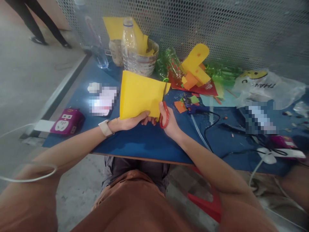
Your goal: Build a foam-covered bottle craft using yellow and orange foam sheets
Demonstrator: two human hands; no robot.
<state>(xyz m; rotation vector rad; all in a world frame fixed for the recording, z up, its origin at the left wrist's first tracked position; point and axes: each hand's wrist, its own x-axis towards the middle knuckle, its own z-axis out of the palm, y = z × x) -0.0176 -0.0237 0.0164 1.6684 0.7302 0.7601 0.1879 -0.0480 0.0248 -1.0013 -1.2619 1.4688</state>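
Note:
A sheet of yellow paper point(142, 95) is held up over the blue table, its lower edge gripped by my left hand point(135, 120) with the thumb on the near face. My right hand point(171, 125) has its fingers in the red handles of a pair of scissors point(164, 117). The dark blades point away from me and lie across the right end of the paper, where a narrow strip stands off to the right. Part of the blades is hidden by the paper.
Behind the paper stand a clear bottle point(129, 48) and a basket point(149, 61) with yellow scraps. Green bottles point(172, 62), cut yellow pieces point(196, 64), a blue glue gun point(195, 108) and a plastic bag point(267, 87) lie right. A purple socket block point(67, 121) sits left.

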